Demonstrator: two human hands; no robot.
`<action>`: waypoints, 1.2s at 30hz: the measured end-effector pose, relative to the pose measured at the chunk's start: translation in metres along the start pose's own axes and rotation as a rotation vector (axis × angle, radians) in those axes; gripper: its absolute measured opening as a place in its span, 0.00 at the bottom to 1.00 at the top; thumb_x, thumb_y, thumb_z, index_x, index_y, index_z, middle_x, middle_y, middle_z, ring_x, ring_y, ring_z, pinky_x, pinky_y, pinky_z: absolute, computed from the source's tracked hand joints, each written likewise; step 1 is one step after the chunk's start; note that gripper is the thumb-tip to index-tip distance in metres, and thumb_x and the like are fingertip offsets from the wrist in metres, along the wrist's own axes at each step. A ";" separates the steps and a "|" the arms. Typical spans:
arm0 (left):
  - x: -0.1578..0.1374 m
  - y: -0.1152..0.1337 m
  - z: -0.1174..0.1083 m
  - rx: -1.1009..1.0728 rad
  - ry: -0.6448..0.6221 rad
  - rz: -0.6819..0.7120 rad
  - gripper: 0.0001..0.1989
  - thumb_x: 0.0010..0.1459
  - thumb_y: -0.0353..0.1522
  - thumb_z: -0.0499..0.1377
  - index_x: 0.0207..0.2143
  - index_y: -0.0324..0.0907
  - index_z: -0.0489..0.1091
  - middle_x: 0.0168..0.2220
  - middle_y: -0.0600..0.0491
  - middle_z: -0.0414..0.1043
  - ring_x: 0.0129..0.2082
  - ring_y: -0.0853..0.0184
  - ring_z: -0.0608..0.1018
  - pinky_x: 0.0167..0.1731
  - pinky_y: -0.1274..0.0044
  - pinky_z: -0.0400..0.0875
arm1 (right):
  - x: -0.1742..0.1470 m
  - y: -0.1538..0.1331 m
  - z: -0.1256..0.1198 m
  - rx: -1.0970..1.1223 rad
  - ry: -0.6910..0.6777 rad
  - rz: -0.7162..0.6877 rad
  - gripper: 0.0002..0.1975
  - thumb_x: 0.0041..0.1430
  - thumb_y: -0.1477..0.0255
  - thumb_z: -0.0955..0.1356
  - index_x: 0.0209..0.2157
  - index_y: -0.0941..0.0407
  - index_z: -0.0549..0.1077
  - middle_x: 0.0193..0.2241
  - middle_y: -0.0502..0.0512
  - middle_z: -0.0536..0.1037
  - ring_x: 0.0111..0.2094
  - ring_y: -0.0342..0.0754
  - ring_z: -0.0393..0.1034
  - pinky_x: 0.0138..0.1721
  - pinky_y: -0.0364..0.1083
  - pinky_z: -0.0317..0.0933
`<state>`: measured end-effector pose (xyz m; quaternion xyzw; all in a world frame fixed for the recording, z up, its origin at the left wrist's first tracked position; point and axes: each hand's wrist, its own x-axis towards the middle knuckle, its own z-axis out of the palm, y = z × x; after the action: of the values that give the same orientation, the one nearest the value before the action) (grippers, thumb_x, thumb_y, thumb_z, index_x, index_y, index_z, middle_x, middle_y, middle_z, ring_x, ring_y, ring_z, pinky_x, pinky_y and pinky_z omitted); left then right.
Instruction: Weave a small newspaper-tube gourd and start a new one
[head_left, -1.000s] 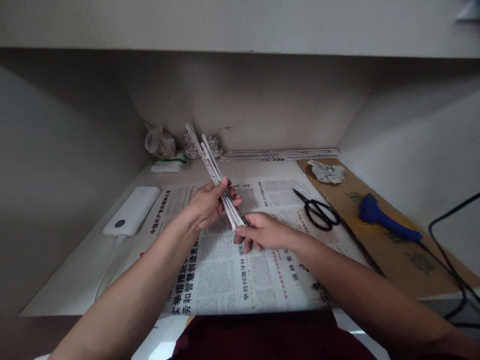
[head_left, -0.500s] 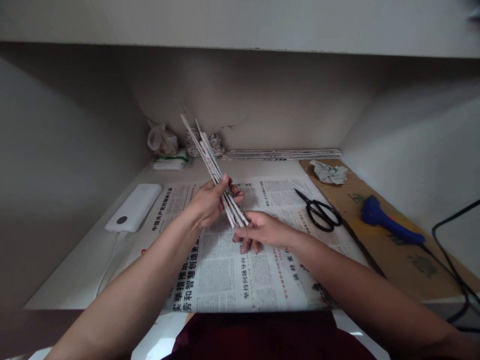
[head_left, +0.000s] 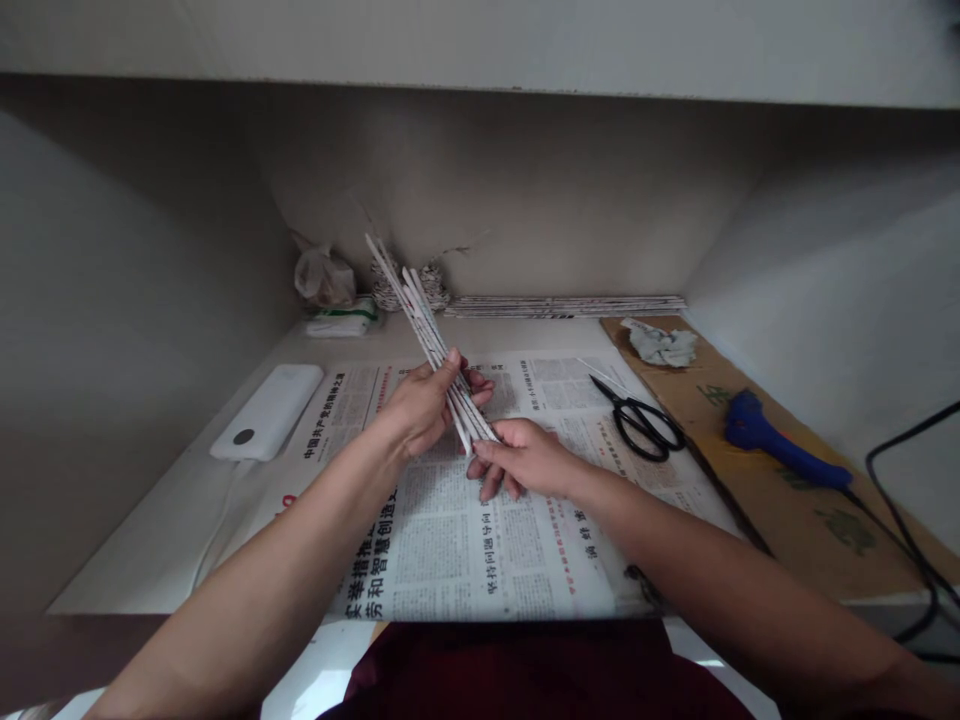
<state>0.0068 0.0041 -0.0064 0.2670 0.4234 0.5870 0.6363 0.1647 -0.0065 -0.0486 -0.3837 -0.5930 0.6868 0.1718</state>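
Note:
A slanted bundle of rolled newspaper tubes (head_left: 422, 318) is held above the newspaper sheet (head_left: 435, 560). Around the middle of the bundle my left hand (head_left: 431, 402) is closed, its thumb lying across the tubes. At the near end, my right hand (head_left: 521, 458) has its thumb and fingers closed on the tube ends. The far ends are uneven, with one tube sticking out beyond the others. Black-handled scissors (head_left: 641, 425) lie on the newspaper, right of my right hand, beside a thin white stick (head_left: 600, 374).
On the right, a cardboard sheet (head_left: 810, 545) bears a blue glue gun (head_left: 780, 445) and crumpled paper (head_left: 660, 345). More paper tubes (head_left: 562, 306) lie along the back wall. A white power bank (head_left: 268, 412) with a cable is at left. A plastic bag (head_left: 324, 277) stands behind.
The bundle's far ends have shifted slightly, and one tube that stuck up now sits lower among the others. Both hands stay in nearly the same place.

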 end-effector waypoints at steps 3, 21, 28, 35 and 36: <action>0.001 -0.002 -0.002 -0.002 -0.006 0.011 0.09 0.62 0.33 0.56 0.31 0.36 0.66 0.27 0.48 0.74 0.31 0.64 0.81 0.36 0.72 0.79 | -0.001 -0.001 -0.003 0.079 -0.049 0.013 0.06 0.61 0.70 0.66 0.38 0.58 0.66 0.34 0.56 0.78 0.26 0.44 0.76 0.17 0.38 0.61; -0.002 0.009 -0.015 0.461 -0.261 -0.015 0.16 0.53 0.42 0.63 0.34 0.37 0.70 0.34 0.48 0.75 0.33 0.65 0.78 0.32 0.74 0.74 | -0.002 -0.004 0.004 0.126 -0.030 0.028 0.05 0.60 0.71 0.67 0.35 0.59 0.69 0.25 0.50 0.73 0.18 0.39 0.70 0.12 0.37 0.50; 0.003 0.005 -0.017 0.688 -0.313 0.146 0.18 0.49 0.44 0.65 0.32 0.39 0.70 0.22 0.56 0.68 0.20 0.73 0.68 0.17 0.82 0.61 | -0.002 -0.001 0.003 0.153 -0.068 0.022 0.09 0.60 0.66 0.67 0.34 0.59 0.71 0.25 0.52 0.76 0.20 0.42 0.73 0.12 0.38 0.52; 0.004 -0.003 -0.013 0.651 -0.202 0.183 0.19 0.50 0.46 0.63 0.25 0.38 0.69 0.18 0.57 0.63 0.18 0.75 0.64 0.17 0.82 0.58 | -0.006 -0.002 -0.006 0.262 -0.280 0.055 0.16 0.61 0.60 0.66 0.41 0.59 0.72 0.31 0.55 0.78 0.28 0.45 0.77 0.23 0.40 0.67; 0.005 -0.003 -0.014 0.627 -0.171 0.184 0.19 0.50 0.46 0.63 0.25 0.38 0.69 0.18 0.58 0.63 0.17 0.75 0.64 0.17 0.82 0.58 | -0.006 -0.003 -0.008 0.278 -0.321 0.057 0.17 0.62 0.59 0.66 0.43 0.59 0.71 0.33 0.56 0.78 0.30 0.46 0.77 0.25 0.40 0.68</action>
<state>-0.0040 0.0065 -0.0168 0.5349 0.5027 0.4587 0.5008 0.1737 -0.0044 -0.0435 -0.2585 -0.5011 0.8190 0.1069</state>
